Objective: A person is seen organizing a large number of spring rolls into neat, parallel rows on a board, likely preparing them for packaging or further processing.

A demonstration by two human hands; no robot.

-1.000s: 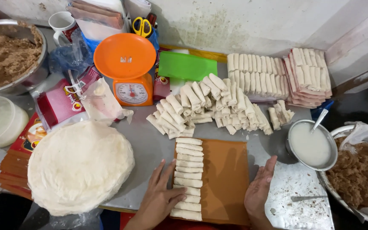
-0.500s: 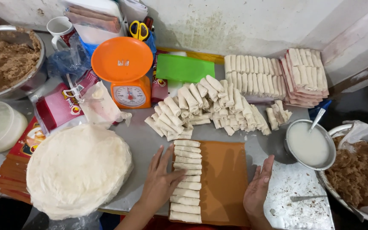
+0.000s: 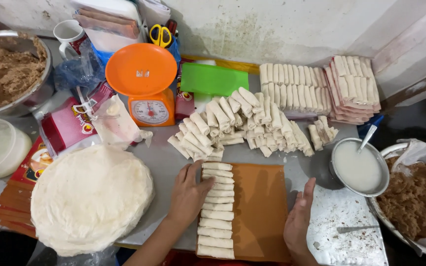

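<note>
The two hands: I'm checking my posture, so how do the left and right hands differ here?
The left hand lies palm down with its fingers against the column of rolls on the brown tray; the right hand stands on edge at the tray's right side, touching no rolls. The left shows more forearm; the right is cut off sooner. Both are bare and hold nothing.

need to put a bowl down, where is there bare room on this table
The brown board is bare right of the column of rolls, between the left hand and right hand. A grey strip of table lies between the wrapper stack and the loose roll pile. It is crowded behind, around the orange scale.
</note>
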